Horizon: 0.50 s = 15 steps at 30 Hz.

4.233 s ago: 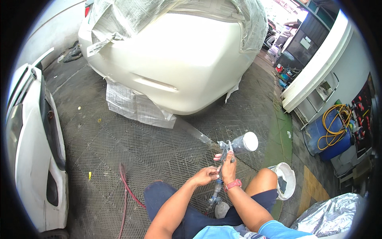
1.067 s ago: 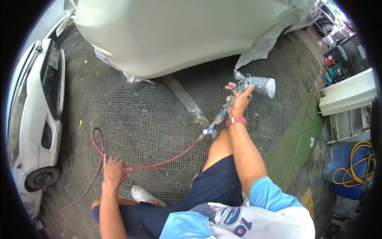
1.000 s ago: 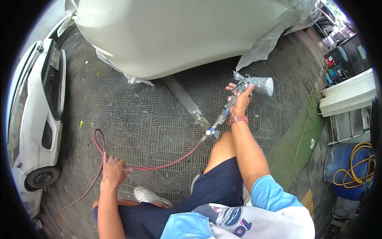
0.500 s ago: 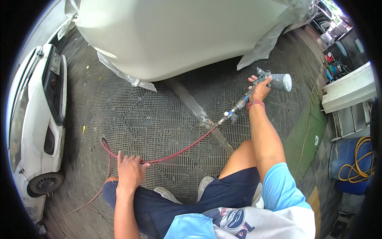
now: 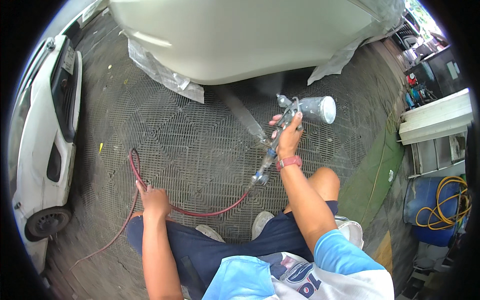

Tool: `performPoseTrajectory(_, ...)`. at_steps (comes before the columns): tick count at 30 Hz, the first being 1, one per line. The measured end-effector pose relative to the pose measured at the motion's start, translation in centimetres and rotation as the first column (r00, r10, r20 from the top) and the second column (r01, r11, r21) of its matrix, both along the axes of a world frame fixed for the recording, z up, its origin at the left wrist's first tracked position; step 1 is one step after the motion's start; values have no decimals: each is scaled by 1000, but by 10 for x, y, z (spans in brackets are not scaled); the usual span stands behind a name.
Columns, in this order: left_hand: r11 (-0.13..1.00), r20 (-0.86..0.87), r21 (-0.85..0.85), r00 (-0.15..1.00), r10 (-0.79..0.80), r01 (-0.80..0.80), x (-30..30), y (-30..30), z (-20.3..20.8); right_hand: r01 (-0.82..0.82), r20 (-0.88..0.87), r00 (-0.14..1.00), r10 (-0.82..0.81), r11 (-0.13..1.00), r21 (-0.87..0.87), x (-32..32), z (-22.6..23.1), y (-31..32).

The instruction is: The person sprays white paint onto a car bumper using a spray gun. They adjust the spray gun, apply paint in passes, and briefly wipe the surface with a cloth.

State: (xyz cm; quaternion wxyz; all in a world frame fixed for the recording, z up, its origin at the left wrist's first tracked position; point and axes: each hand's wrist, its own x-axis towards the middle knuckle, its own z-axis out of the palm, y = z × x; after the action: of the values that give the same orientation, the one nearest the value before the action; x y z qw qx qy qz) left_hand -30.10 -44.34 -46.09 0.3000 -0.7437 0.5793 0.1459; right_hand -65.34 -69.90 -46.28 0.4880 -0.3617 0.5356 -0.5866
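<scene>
Holding spray gun (image 5: pixel 306 109) and hose (image 5: pixel 212 214)

white shirt (image 5: pixel 360 280), loose, with light-blue right sleeve (image 5: pixel 342 252) and light-blue left sleeve (image 5: pixel 245 280), both short. dark-blue oval emblem (image 5: pixel 301 272) printed on chest, red-and-blue characters below, darker patch beside. reddish strap-like wristband (image 5: pixel 289 162) just behind right hand (image 5: pixel 289 137), which is bare like left hand (image 5: pixel 156 202). navy shorts (image 5: pixel 227 250), plain, wide-legged. pale, round-toed left shoe (image 5: pixel 209 233), matching right shoe (image 5: pixel 262 224).

red hose (image 5: pixel 210 215), grey spray gun (image 5: pixel 290 114), cream bumper (image 5: pixel 240 40), diamond-patterned grey floor (image 5: pixel 200 135)
</scene>
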Motion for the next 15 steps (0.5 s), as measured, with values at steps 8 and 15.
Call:
performPoseTrajectory(8, 978, -533, -183, 846, -9, -105, -28, -17, -8, -254, 7, 967, 254, 967, 2, 72, -1, 80)
performPoseTrajectory(15, 877, -927, 295, -336, 166, -380, -119, -74, -43, -459, -86, 884, 459, 888, 17, 80, -1, 110)
